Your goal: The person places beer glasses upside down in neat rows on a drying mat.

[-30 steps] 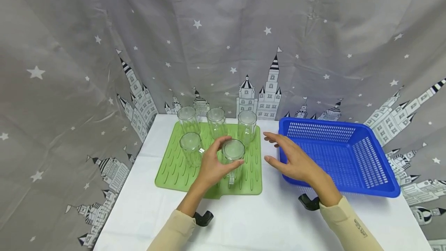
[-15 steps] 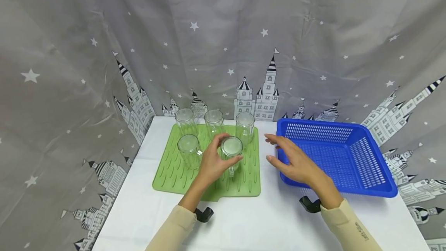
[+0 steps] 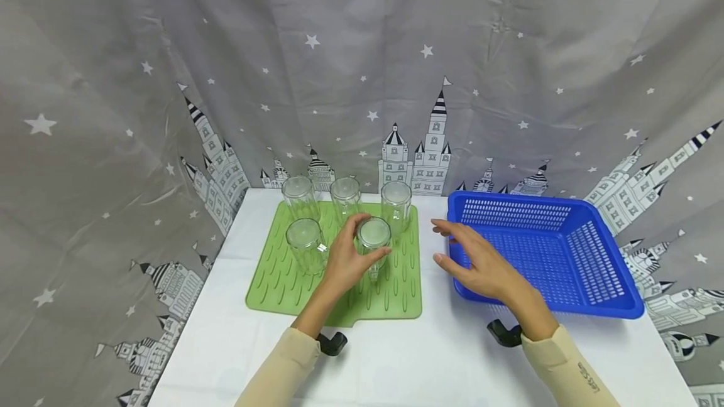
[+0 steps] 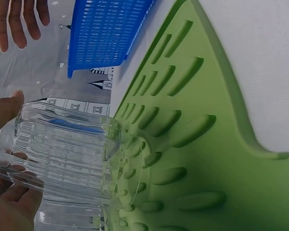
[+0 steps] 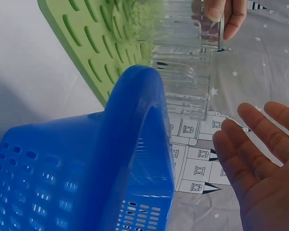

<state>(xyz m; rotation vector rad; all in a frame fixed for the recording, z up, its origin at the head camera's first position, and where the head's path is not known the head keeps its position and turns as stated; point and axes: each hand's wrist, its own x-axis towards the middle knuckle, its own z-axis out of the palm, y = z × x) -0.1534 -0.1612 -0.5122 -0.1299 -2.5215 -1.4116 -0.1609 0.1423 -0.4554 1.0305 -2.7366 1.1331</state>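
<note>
In the head view my left hand (image 3: 346, 262) holds a clear glass mug (image 3: 374, 233) near its base, thumb on one side and fingers on the other. The mug is upside down, its handle facing me. In the left wrist view its rim is at the surface of the green drying mat (image 4: 221, 91); I cannot tell whether it bears fully on it. My right hand (image 3: 481, 269) hovers with spread fingers between the mat and the blue basket (image 3: 537, 311), holding nothing. Beside the gripped mug stands another upturned mug (image 3: 306, 237).
Three more upturned glass mugs line the mat's back edge: left (image 3: 300, 190), middle (image 3: 345, 192) and right (image 3: 396, 196). The blue plastic basket has slotted walls and occupies the right of the white table (image 3: 418, 369). A grey curtain (image 3: 339, 5) hangs close behind.
My left hand has shifted the mug slightly back and down on the mat, level with the front left mug. The right hand has barely moved. The head view has shifted a little.
</note>
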